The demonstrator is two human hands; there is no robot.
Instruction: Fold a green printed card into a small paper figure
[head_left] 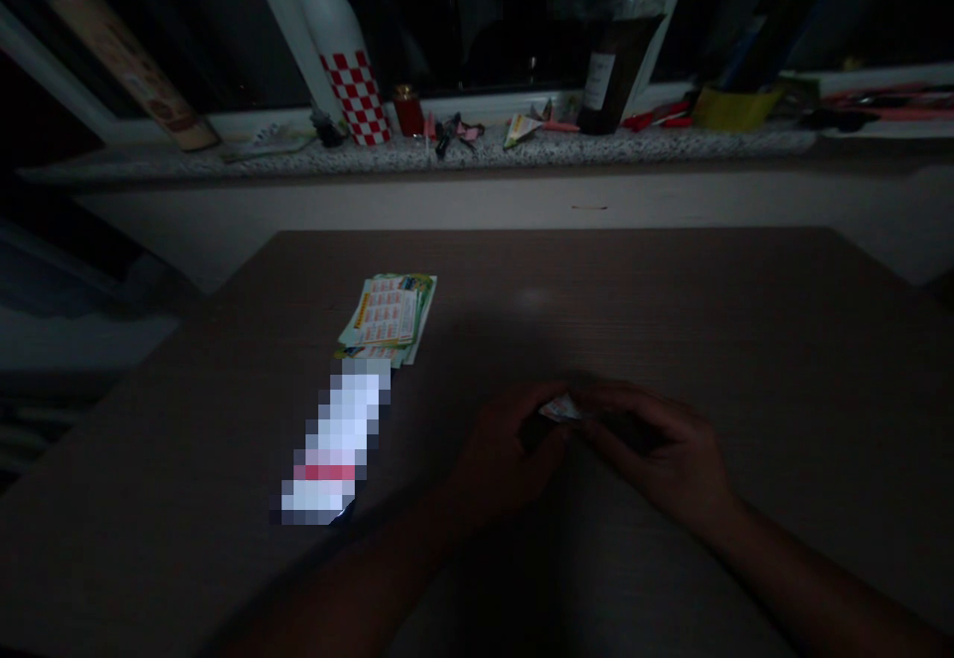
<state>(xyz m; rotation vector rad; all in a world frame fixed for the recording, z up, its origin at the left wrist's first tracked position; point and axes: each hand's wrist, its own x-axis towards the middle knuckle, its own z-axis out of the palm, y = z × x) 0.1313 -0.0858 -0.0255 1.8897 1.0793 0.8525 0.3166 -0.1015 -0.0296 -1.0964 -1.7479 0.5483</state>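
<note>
Between my two hands is a small folded piece of printed paper point(560, 408), pale with reddish print, just above the dark tabletop. My left hand point(514, 449) pinches its left side between thumb and fingers. My right hand point(660, 444) closes on its right side, with the fingertips meeting those of the left. Fingers cover much of the paper, and the light is dim. Left of my hands lies a fanned stack of printed cards point(388, 315), green-edged with rows of orange print. A lit phone point(335, 444), its screen blurred out, lies just in front of the stack.
Behind the wooden table point(671, 290) runs a granite windowsill point(477, 151). On it stand a red-and-white checked bottle point(350, 72), a small red jar point(407, 111), a dark labelled bag point(607, 82), a folded paper triangle point(520, 129) and a yellow holder point(734, 108).
</note>
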